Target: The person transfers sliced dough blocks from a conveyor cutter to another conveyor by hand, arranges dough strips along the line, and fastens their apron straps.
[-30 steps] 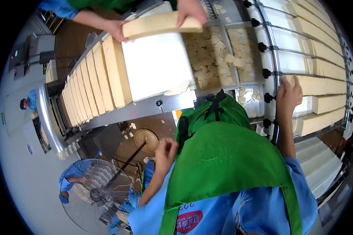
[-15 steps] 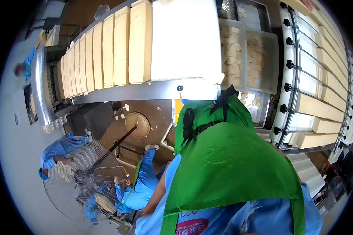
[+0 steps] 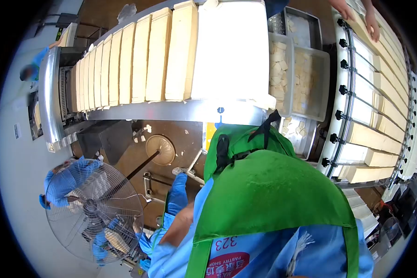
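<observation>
Neither of my hands shows in the head view. My bare left forearm (image 3: 181,224) comes out of a blue sleeve beside my green apron (image 3: 282,190), and the hand beyond it is hidden. My right arm is out of sight behind the apron. In front of me a row of long cream-coloured blocks (image 3: 160,53), loaf-like, lies side by side on a white belt (image 3: 231,51) with a metal edge. To the right, more pale blocks (image 3: 375,138) rest on a second line under thin rods.
Clear plastic bins (image 3: 312,83) with pale square pieces stand between the lines. A large caged fan (image 3: 95,211) is at lower left, near co-workers in blue. Another person's hands (image 3: 371,25) are at the far right line. Scraps lie on the brown floor (image 3: 185,132).
The view has shifted slightly, and the block row appears further right on the belt. Another person's hands have come further into view at the upper right. My left forearm has moved a little.
</observation>
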`<state>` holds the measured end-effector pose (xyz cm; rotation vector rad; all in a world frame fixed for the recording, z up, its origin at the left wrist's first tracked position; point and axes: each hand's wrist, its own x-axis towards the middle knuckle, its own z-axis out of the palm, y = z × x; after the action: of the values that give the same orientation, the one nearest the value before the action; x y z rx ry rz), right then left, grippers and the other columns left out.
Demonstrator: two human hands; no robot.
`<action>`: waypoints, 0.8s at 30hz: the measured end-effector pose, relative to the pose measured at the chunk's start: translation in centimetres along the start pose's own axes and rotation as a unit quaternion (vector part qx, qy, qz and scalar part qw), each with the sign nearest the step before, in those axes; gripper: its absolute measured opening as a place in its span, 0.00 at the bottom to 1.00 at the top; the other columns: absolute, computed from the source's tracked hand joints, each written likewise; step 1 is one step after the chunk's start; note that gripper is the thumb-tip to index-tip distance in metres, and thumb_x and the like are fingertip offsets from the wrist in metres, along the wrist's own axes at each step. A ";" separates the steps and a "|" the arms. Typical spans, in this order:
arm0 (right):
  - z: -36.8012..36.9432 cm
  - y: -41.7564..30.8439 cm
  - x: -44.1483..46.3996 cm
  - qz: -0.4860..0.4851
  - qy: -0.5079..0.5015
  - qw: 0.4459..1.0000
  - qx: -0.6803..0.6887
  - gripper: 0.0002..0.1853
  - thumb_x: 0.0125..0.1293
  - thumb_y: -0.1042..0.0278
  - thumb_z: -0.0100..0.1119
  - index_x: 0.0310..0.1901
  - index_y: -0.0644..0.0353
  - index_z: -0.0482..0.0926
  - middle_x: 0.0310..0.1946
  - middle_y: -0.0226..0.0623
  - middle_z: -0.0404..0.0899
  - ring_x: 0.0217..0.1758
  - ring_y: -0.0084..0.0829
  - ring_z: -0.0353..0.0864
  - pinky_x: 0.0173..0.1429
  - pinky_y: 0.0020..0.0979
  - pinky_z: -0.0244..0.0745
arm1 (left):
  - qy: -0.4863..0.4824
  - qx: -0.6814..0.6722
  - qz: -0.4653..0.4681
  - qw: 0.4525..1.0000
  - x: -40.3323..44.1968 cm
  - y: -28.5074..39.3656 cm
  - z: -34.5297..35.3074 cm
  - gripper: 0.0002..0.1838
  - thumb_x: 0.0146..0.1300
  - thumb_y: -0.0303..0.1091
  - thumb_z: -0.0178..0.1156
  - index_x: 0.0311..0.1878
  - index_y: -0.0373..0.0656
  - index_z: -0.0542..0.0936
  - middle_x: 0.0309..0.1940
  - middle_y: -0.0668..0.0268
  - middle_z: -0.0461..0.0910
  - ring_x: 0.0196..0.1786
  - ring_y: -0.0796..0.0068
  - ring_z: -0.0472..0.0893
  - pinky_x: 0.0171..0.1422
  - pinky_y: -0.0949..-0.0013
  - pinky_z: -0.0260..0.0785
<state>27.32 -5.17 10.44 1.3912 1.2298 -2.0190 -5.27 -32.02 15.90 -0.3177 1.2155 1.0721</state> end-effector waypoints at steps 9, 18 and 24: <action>-1.6 -6.5 3.9 -0.007 -0.106 0.990 -0.096 0.13 0.68 0.63 0.57 0.46 0.65 0.79 0.32 0.36 0.83 0.33 0.25 0.79 0.39 0.30 0.75 | -0.054 0.101 0.044 0.992 4.5 2.6 -0.9 0.12 0.71 0.38 0.54 0.44 0.39 0.79 0.28 0.75 0.79 0.32 0.89 0.76 0.40 0.80 0.70; 4.2 -17.7 6.9 -0.349 0.104 0.880 -0.306 0.12 0.62 0.65 0.63 0.46 0.55 0.77 0.37 0.31 0.73 0.39 0.27 0.72 0.44 0.28 0.67 | 0.017 0.219 0.066 0.973 8.2 6.8 1.3 0.30 0.67 0.52 0.56 0.60 0.37 0.65 0.40 0.62 0.77 0.36 0.73 0.76 0.38 0.70 0.69; 10.2 -22.4 10.9 -0.513 0.040 0.703 -0.490 0.09 0.58 0.63 0.62 0.37 0.56 0.81 0.43 0.37 0.75 0.49 0.40 0.72 0.59 0.40 0.61 | -0.081 0.374 0.090 0.919 9.6 6.4 -0.4 0.35 0.59 0.47 0.64 0.62 0.36 0.65 0.45 0.52 0.77 0.41 0.58 0.78 0.46 0.61 0.72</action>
<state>0.96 0.00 11.70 0.1770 2.9183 -1.1766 -11.04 -24.33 9.53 0.4743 1.4248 0.6931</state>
